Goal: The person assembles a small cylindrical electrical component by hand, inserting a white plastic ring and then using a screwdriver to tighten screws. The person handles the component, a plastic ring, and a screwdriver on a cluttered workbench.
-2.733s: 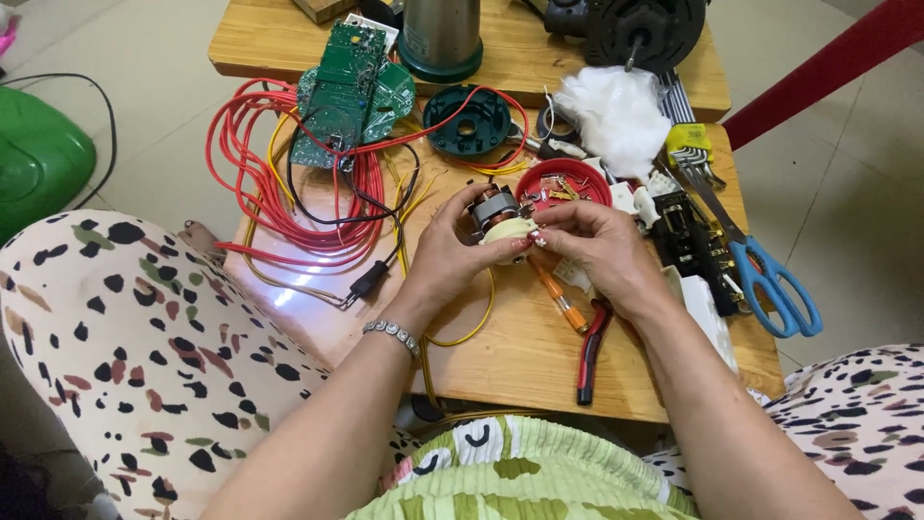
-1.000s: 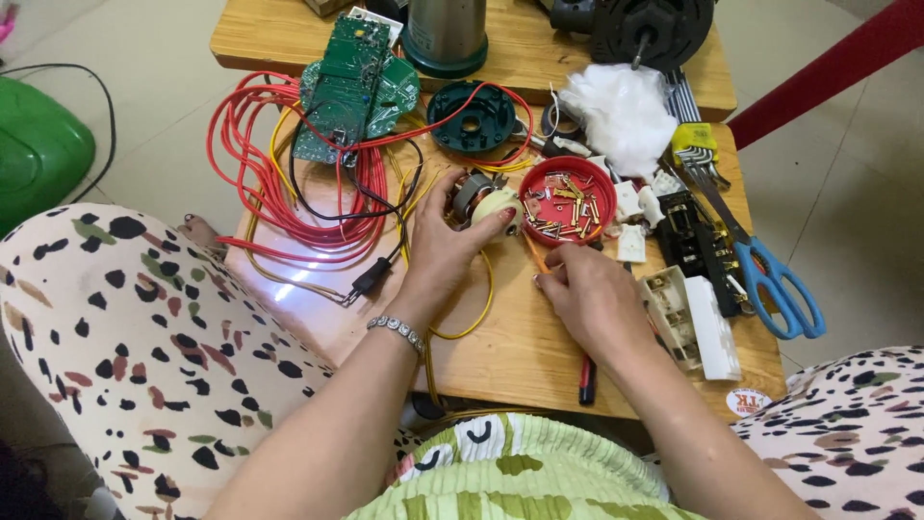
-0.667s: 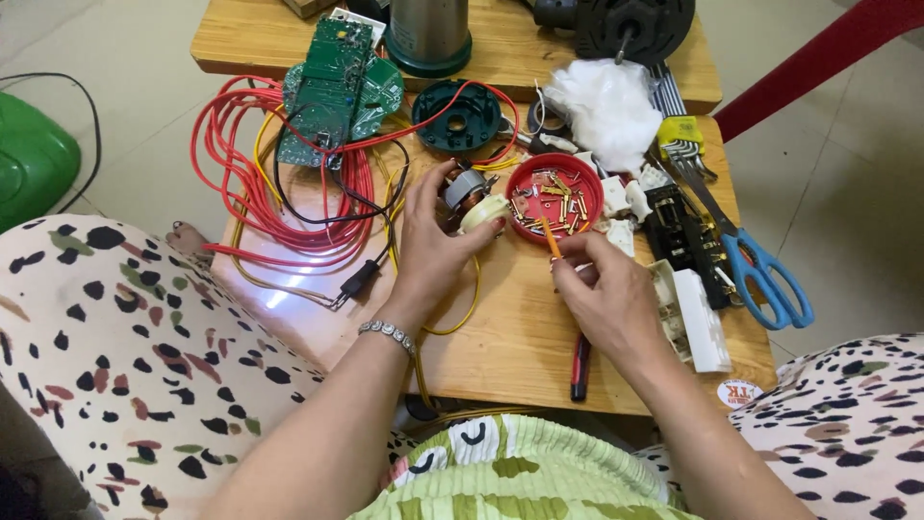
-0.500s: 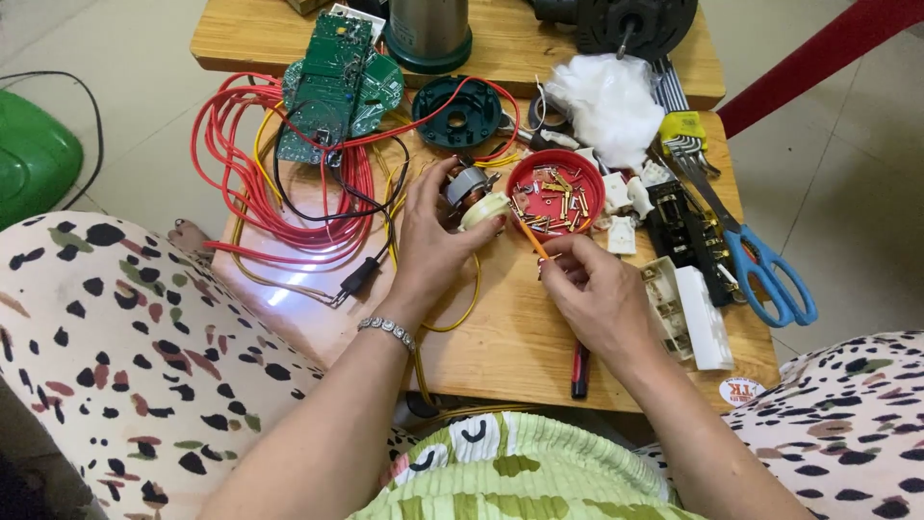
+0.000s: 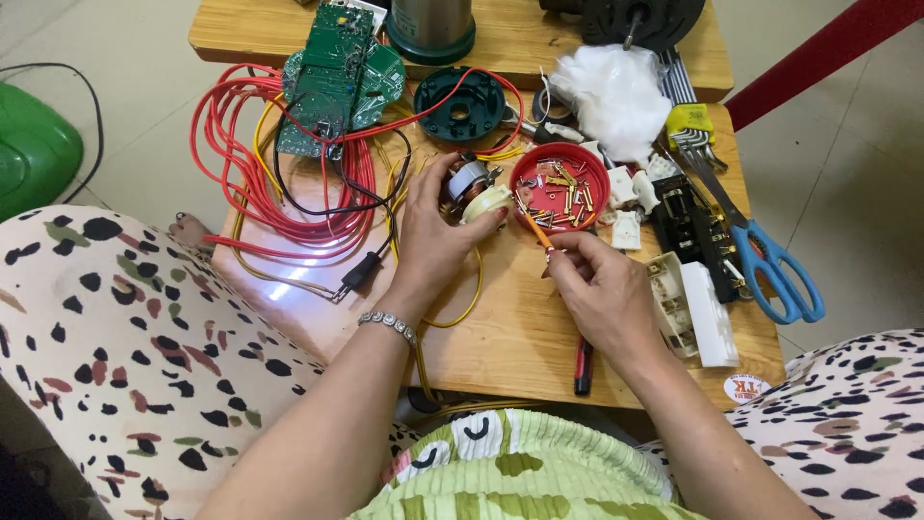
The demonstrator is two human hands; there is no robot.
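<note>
Head view, single frame, looking down past the person's lap

1. Left hand (image 5: 435, 231): fingers curled closed around a small electric motor with copper winding and pale plastic end (image 5: 472, 190), steadied low over the wooden slat table (image 5: 500, 327) just left of the dish; gripped from the left side so the winding end faces the other hand
2. Right hand (image 5: 599, 284): thumb and forefinger pinched shut on a thin orange-handled tool (image 5: 534, 229), other fingers folded under; the tool slants up and left, its tip at the near rim of the dish and close beside the motor, a hold that suits fine work on small parts
3. Shallow round red plastic dish (image 5: 559, 183): holds loose brass and steel pins and screws, kept together within reach of both hands
4. Coil of red cable (image 5: 279, 173) with green circuit boards (image 5: 337, 67) lying on it, pushed to the left end, apart from the hands
5. Dark green round plastic housing (image 5: 460, 104), behind the motor
6. Blue-handled scissors (image 5: 770, 270), black terminal block (image 5: 688, 226) and white plastic casing (image 5: 698, 308), laid along the right edge
7. White wadding (image 5: 611, 91), far side
8. Surface: low light-wood table, crowded, standing on a pale tiled floor (image 5: 125, 39); a green rounded object (image 5: 34, 149) sits on the floor at left; patterned trouser legs flank the table
</note>
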